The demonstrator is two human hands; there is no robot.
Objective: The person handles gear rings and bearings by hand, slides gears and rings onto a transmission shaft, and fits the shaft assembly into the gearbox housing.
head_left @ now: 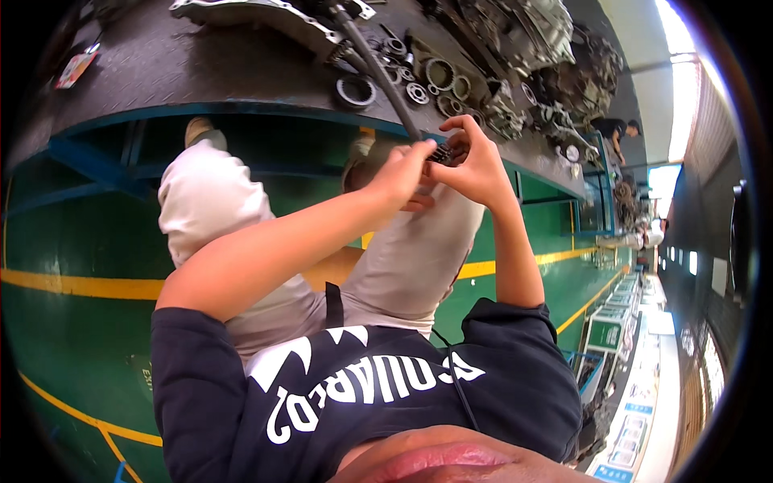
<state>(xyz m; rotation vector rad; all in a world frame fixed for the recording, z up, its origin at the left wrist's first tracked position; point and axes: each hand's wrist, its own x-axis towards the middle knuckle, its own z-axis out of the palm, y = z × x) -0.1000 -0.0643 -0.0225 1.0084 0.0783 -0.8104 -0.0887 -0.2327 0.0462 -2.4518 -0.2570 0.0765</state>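
A long grey metal shaft slants from above the bench down to my hands, past the bench's near edge. My left hand is closed around its near end, thumb along the metal. There sits a small dark toothed part; I cannot tell if it is separate from the shaft. My right hand curls its thumb and fingers about this toothed part from the right side. Its fingertips are partly hidden. Both hands are above my right thigh, just in front of the bench.
On the dark workbench lie several bearing rings, a pale housing and a large gearbox casing. A blue bench frame stands before my knees. Another person is at the far right.
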